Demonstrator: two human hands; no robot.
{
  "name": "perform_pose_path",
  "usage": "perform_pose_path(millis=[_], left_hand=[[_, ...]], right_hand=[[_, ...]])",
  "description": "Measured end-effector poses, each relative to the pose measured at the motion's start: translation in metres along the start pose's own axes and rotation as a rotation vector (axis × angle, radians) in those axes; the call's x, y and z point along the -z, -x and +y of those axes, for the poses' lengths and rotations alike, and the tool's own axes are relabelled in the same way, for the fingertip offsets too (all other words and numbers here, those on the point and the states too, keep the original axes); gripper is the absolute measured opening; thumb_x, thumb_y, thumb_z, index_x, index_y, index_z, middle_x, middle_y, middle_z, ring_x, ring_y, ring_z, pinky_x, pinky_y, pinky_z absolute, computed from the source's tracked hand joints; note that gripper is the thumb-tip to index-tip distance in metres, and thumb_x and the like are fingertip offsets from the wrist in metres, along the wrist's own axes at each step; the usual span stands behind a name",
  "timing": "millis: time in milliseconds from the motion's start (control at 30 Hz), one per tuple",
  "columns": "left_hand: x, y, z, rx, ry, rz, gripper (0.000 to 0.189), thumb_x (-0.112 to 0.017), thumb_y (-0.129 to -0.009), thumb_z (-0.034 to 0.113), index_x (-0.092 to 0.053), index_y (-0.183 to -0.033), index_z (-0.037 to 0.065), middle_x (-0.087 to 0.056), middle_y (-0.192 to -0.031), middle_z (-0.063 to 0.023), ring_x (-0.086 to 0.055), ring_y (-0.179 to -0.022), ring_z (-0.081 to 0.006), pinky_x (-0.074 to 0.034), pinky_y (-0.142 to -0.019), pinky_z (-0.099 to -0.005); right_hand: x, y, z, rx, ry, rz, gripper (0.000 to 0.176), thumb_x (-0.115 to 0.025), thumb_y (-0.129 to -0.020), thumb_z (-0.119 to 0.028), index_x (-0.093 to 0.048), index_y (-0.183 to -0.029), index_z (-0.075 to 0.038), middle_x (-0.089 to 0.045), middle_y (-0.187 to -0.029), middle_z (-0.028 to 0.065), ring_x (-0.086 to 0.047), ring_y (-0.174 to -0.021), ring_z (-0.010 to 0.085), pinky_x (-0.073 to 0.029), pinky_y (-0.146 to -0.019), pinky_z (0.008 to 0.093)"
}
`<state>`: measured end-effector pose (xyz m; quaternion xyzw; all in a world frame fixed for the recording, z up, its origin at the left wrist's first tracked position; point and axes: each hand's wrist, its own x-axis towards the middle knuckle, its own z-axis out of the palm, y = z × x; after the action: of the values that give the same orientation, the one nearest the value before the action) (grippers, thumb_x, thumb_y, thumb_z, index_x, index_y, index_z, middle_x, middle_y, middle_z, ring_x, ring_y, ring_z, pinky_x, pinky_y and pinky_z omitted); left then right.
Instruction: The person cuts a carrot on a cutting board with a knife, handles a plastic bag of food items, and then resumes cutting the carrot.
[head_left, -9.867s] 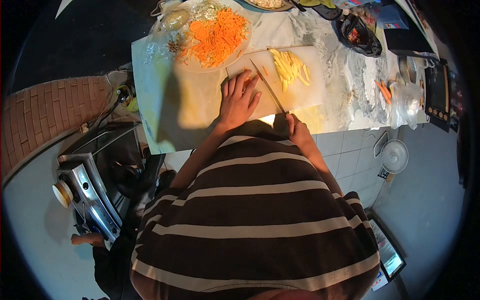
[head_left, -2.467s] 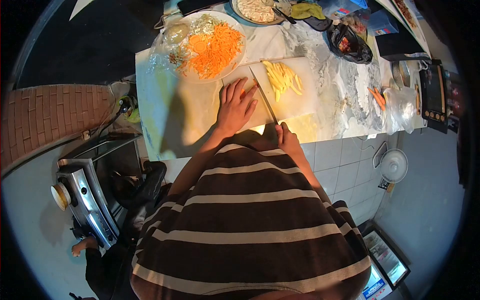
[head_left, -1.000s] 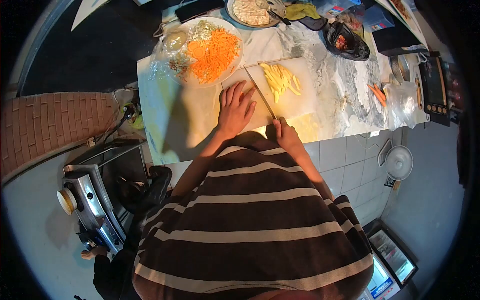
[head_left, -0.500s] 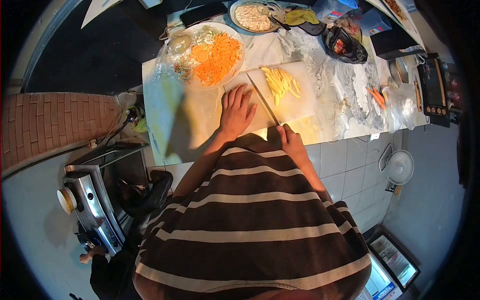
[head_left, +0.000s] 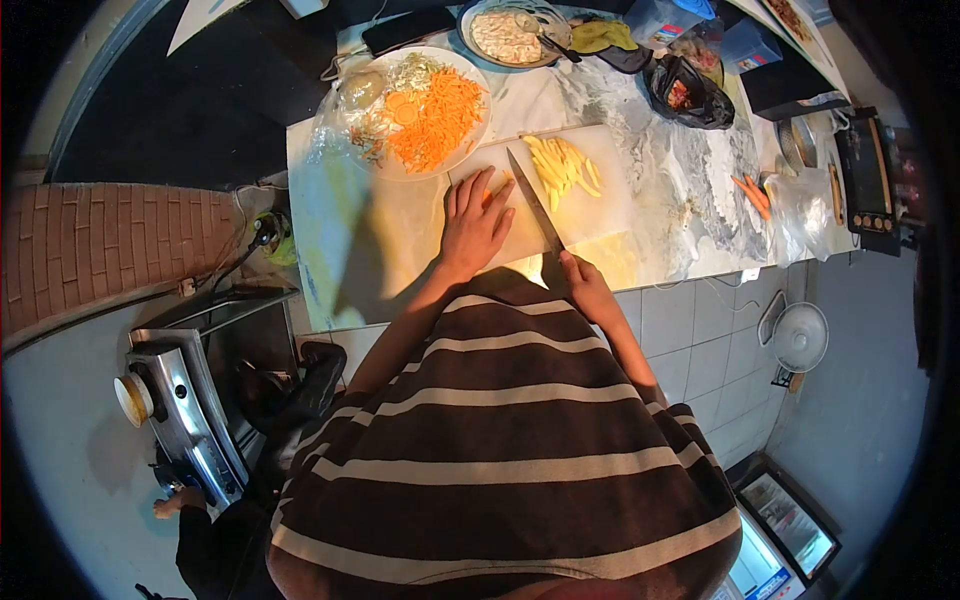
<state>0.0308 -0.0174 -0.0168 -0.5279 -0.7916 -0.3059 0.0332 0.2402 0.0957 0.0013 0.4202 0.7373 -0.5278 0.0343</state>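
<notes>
My left hand (head_left: 474, 232) rests on the white cutting board (head_left: 612, 190), fingers bent over an orange piece of carrot (head_left: 488, 197) and holding it down. Most of that piece is hidden under the fingers. In my right hand (head_left: 588, 284) is the handle of a knife (head_left: 537, 208), its blade pointing away from me just right of the left fingertips. A pile of pale yellow cut sticks (head_left: 562, 168) lies on the board to the right of the blade. Beyond my left hand stands a large plate (head_left: 484, 118) with shredded carrot (head_left: 440, 122) and pale shreds.
A bowl of pale mixture (head_left: 505, 38) and a black plastic bag (head_left: 712, 103) stand at the back. Carrots (head_left: 752, 195) and a clear bag (head_left: 800, 215) lie right. Another person's hand (head_left: 180, 502) is at the stove (head_left: 190, 420), lower left.
The knife has tilted and shifted slightly right, away from my left fingers, showing more of its blade face. More orange shows around my left fingers. The other person's hand has moved slightly.
</notes>
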Motion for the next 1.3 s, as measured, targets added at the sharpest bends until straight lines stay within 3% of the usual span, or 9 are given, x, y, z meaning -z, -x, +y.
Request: perform_pose_path(millis=[133, 200, 233, 300, 400, 500, 600, 1100, 1300], left_hand=[[0.000, 0.000, 0.000, 0.038, 0.030, -0.001, 0.044, -0.059, -0.091, 0.027, -0.053, -0.128, 0.003, -0.042, -0.141, -0.0170, -0.037, -0.132, -0.0340, -0.027, -0.110, -0.0509], [0.000, -0.001, 0.001, 0.043, 0.037, 0.003, 0.044, -0.059, -0.091, 0.027, -0.053, -0.127, 0.002, -0.042, -0.141, -0.0170, -0.037, -0.132, -0.0338, -0.027, -0.110, -0.0508], [0.001, -0.002, 0.001, 0.049, 0.044, 0.008, 0.044, -0.060, -0.091, 0.026, -0.053, -0.126, 0.001, -0.042, -0.141, -0.0169, -0.038, -0.132, -0.0336, -0.027, -0.110, -0.0506], [-0.001, -0.001, 0.000, 0.047, 0.041, 0.005, 0.046, -0.060, -0.090, 0.026, -0.052, -0.128, 0.002, -0.042, -0.141, -0.0162, -0.038, -0.131, -0.0342, -0.027, -0.109, -0.0497], [-0.002, 0.000, -0.001, 0.044, 0.035, -0.001, 0.047, -0.060, -0.091, 0.026, -0.051, -0.130, 0.002, -0.042, -0.141, -0.0161, -0.038, -0.131, -0.0340, -0.027, -0.109, -0.0493], [-0.003, 0.001, -0.002, 0.037, 0.029, -0.003, 0.047, -0.059, -0.091, 0.026, -0.051, -0.130, 0.001, -0.042, -0.141, -0.0168, -0.038, -0.131, -0.0333, -0.027, -0.110, -0.0497], [-0.001, 0.000, -0.001, 0.030, 0.029, 0.001, 0.048, -0.059, -0.091, 0.027, -0.051, -0.130, 0.001, -0.042, -0.141, -0.0166, -0.038, -0.132, -0.0333, -0.027, -0.110, -0.0495], [0.013, -0.015, -0.003, 0.033, 0.067, 0.082, 0.048, -0.063, -0.089, 0.025, -0.053, -0.130, 0.003, -0.043, -0.139, -0.0139, -0.040, -0.128, -0.0336, -0.029, -0.108, -0.0485], [0.039, -0.051, -0.026, 0.042, 0.043, 0.218, 0.048, -0.064, -0.088, 0.025, -0.054, -0.129, 0.003, -0.045, -0.138, -0.0142, -0.042, -0.126, -0.0351, -0.030, -0.106, -0.0492]], right_hand=[[-0.004, 0.001, 0.006, 0.056, -0.065, 0.041, 0.053, -0.042, -0.103, -0.044, -0.061, -0.105, 0.006, -0.058, -0.078, 0.0034, -0.051, -0.074, 0.0142, -0.044, -0.071, 0.0305], [0.001, 0.000, 0.009, -0.081, -0.046, -0.098, 0.062, -0.042, -0.101, -0.050, -0.058, -0.126, 0.005, -0.069, -0.101, 0.0226, -0.067, -0.091, 0.0284, -0.050, -0.083, 0.0347], [0.002, 0.001, 0.005, -0.081, -0.047, -0.098, 0.062, -0.042, -0.101, -0.050, -0.058, -0.126, 0.005, -0.069, -0.101, 0.0226, -0.067, -0.091, 0.0284, -0.050, -0.083, 0.0347], [0.005, 0.004, -0.003, -0.123, -0.103, -0.158, 0.065, -0.041, -0.101, -0.053, -0.055, -0.131, 0.003, -0.062, -0.072, 0.0092, -0.058, -0.055, 0.0181, -0.047, -0.052, 0.0294], [0.000, 0.000, 0.009, -0.147, -0.255, -0.192, 0.060, -0.039, -0.101, -0.055, -0.060, -0.119, -0.001, -0.044, -0.057, -0.0017, -0.037, -0.039, 0.0075, -0.028, -0.034, 0.0241], [0.020, 0.010, -0.031, -0.332, -0.307, -0.329, 0.051, -0.037, -0.101, -0.055, -0.058, -0.097, -0.008, -0.042, -0.056, -0.0028, -0.034, -0.040, 0.0055, -0.027, -0.033, 0.0226], [0.022, 0.004, -0.020, -0.232, -0.412, -0.384, 0.047, -0.035, -0.102, -0.054, -0.048, -0.084, -0.013, -0.040, -0.056, -0.0032, -0.030, -0.038, 0.0048, -0.025, -0.032, 0.0221], [0.032, 0.003, -0.048, -0.322, -0.486, -0.489, 0.046, -0.036, -0.101, -0.055, -0.044, -0.083, -0.013, -0.035, -0.054, -0.0041, -0.024, -0.039, 0.0040, -0.018, -0.033, 0.0208], [0.032, -0.026, -0.084, -0.139, -0.386, -0.430, 0.047, -0.038, -0.101, -0.054, -0.046, -0.085, -0.011, -0.038, -0.054, -0.0031, -0.026, -0.037, 0.0042, -0.019, -0.031, 0.0211]])
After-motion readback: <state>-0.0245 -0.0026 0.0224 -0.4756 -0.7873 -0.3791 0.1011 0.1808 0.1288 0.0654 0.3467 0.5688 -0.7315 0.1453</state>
